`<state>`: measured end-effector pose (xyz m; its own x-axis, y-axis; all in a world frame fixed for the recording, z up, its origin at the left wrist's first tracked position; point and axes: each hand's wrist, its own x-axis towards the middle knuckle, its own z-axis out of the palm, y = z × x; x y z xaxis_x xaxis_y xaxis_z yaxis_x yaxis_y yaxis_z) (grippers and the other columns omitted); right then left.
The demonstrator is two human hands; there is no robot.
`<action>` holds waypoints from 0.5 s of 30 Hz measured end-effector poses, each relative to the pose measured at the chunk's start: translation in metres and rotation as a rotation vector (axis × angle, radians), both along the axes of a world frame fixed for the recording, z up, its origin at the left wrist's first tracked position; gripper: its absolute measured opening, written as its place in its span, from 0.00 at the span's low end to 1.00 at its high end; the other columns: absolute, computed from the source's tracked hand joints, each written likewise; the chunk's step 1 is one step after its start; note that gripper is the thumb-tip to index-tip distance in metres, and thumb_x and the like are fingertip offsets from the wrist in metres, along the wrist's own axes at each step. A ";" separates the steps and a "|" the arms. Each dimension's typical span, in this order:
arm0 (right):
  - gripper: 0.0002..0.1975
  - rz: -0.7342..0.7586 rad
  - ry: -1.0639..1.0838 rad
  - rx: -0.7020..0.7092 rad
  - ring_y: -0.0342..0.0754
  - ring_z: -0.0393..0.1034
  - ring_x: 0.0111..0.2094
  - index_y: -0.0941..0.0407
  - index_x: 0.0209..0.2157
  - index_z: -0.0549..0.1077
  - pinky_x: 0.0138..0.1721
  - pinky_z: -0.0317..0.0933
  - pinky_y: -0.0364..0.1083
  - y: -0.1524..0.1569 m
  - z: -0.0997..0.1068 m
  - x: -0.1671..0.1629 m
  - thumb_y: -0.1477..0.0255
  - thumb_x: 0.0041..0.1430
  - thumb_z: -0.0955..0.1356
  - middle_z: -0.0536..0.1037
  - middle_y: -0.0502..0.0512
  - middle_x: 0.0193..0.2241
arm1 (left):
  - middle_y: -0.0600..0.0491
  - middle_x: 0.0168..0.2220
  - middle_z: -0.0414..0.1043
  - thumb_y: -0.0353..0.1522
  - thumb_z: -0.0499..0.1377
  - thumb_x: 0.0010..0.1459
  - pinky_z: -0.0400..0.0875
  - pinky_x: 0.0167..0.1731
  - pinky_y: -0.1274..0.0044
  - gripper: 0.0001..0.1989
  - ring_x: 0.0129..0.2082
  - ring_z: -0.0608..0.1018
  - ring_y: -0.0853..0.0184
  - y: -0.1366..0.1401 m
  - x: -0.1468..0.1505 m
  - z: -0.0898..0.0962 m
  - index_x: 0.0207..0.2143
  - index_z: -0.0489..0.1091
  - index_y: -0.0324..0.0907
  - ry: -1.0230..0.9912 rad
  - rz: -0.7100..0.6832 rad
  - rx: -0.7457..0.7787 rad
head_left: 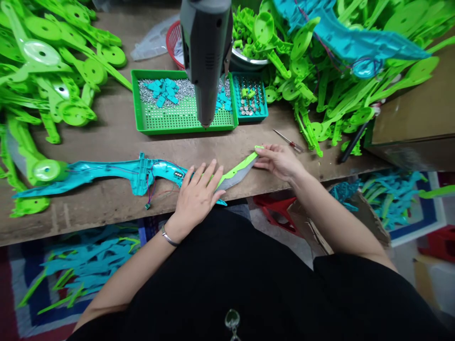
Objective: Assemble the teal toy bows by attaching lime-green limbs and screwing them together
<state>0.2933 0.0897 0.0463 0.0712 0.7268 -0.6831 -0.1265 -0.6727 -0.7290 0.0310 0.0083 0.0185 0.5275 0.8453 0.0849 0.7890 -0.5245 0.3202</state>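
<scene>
Brown bench point(167, 146) lies open between green tray's edge point(170, 131) and blue frame point(106, 170).

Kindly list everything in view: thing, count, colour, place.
Flat worktable: one, brown, centre
Bow-shaped plastic frame: one, turquoise, table front
Slim plastic strip: one, lime, table front
Curved plastic parts: uncountable, lime, heaped left and right
Wired shell: one, turquoise, atop right heap
Rectangular plastic tray: one, green, far side
Small rectangular tray: one, teal, beside it
Power tool: one, grey, above green tray
Round basket: one, red, behind green tray
Thin screwdriver: one, red-handled, table right
Plastic pieces: uncountable, turquoise and lime, underneath
Left-hand grip: one, bare, over frame and strip
Right-hand grip: one, bare, at strip's end
</scene>
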 end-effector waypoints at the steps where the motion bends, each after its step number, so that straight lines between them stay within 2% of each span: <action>1: 0.11 -0.033 0.062 -0.016 0.42 0.78 0.28 0.57 0.30 0.74 0.35 0.77 0.43 -0.006 0.000 -0.006 0.72 0.52 0.78 0.82 0.52 0.26 | 0.44 0.71 0.56 0.41 0.48 0.72 0.55 0.66 0.55 0.29 0.68 0.65 0.49 0.000 0.000 0.000 0.71 0.55 0.42 0.006 -0.002 0.002; 3: 0.12 -0.045 0.158 -0.042 0.43 0.79 0.29 0.57 0.31 0.75 0.37 0.77 0.43 -0.020 -0.002 -0.022 0.69 0.50 0.79 0.83 0.51 0.28 | 0.43 0.71 0.55 0.41 0.48 0.72 0.55 0.66 0.56 0.29 0.68 0.65 0.49 0.000 0.000 0.000 0.71 0.55 0.41 0.012 -0.010 0.009; 6: 0.18 0.004 0.247 -0.069 0.44 0.79 0.31 0.57 0.31 0.77 0.39 0.77 0.44 -0.040 -0.008 -0.046 0.65 0.41 0.82 0.84 0.52 0.29 | 0.43 0.71 0.55 0.42 0.48 0.72 0.55 0.67 0.57 0.29 0.68 0.65 0.50 0.000 -0.001 -0.001 0.70 0.55 0.40 0.007 -0.008 0.021; 9: 0.22 -0.025 0.260 -0.012 0.46 0.79 0.32 0.57 0.30 0.76 0.41 0.77 0.48 -0.052 -0.014 -0.062 0.62 0.35 0.83 0.83 0.51 0.29 | 0.44 0.71 0.56 0.42 0.49 0.72 0.55 0.67 0.58 0.29 0.68 0.65 0.50 0.000 -0.001 -0.002 0.70 0.56 0.40 0.006 -0.005 0.031; 15: 0.22 -0.115 0.245 0.057 0.48 0.80 0.33 0.56 0.30 0.75 0.44 0.77 0.52 -0.059 -0.014 -0.071 0.62 0.36 0.83 0.82 0.49 0.27 | 0.44 0.71 0.55 0.43 0.48 0.72 0.55 0.67 0.58 0.29 0.67 0.66 0.50 0.000 -0.002 -0.001 0.70 0.57 0.40 0.006 -0.016 0.038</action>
